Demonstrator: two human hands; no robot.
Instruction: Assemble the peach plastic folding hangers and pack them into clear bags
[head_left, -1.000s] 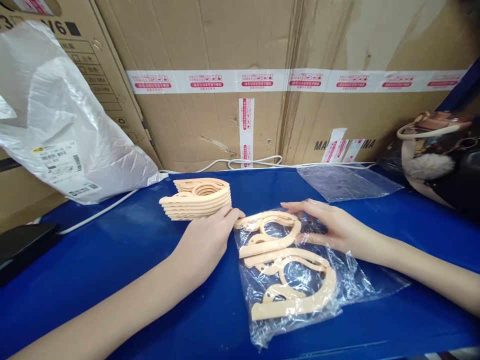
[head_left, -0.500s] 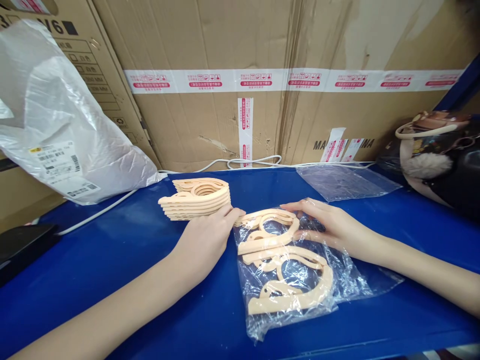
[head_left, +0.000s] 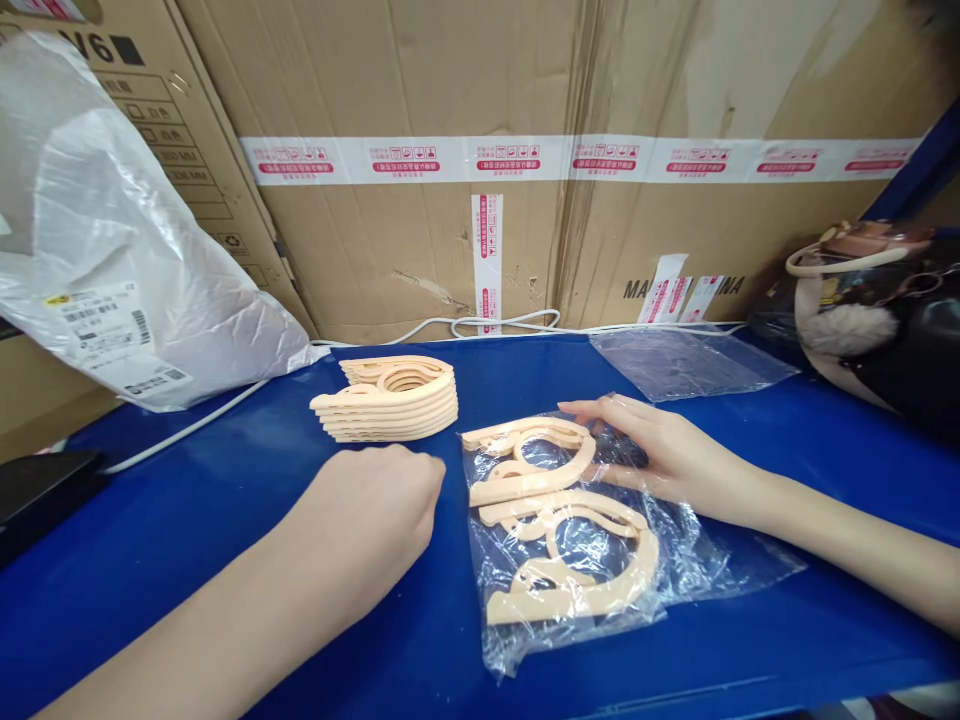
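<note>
My left hand (head_left: 379, 515) is curled into a fist just in front of a stack of cream folding hangers (head_left: 390, 405), apart from both the stack and the bag. Its fingertips and palm are turned away, so anything inside is hidden. A clear plastic bag (head_left: 577, 625) lies flat on the blue surface with cream folding hangers (head_left: 574, 600) in two groups, one nearer me. My right hand (head_left: 660, 450) touches the bag's upper right part, index finger and thumb spread around the curved end of the farther group.
Another clear plastic bag (head_left: 690, 360) lies flat at the back. Large cardboard boxes (head_left: 390, 260) stand behind, with a white cable (head_left: 420, 325) along their foot. A white mailing bag (head_left: 165, 250) and a black flat object (head_left: 45, 495) are at left, a dark handbag (head_left: 907, 320) at right.
My left hand has let go of the bag's upper left edge and drawn back toward me and left, closing into a fist. My right hand has stayed at the bag.
</note>
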